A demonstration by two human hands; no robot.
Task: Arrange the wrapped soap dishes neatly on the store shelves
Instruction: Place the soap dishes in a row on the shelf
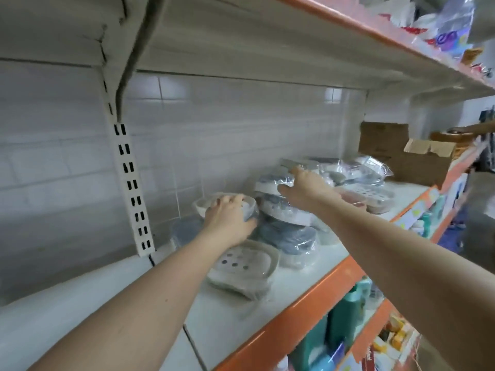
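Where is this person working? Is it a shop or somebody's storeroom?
Most likely a shop. Orange-edged shelves run in tiers along a tiled wall, with plastic-wrapped soap dishes piled on one, bottles of toiletries on the tier below, and small tags on the shelf edge.

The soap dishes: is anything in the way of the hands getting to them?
Nothing visible is. The left hand already rests on a beige wrapped dish, and the right hand is on the wrapped top dish of the blue stack. Both arms reach straight in over the orange shelf edge.
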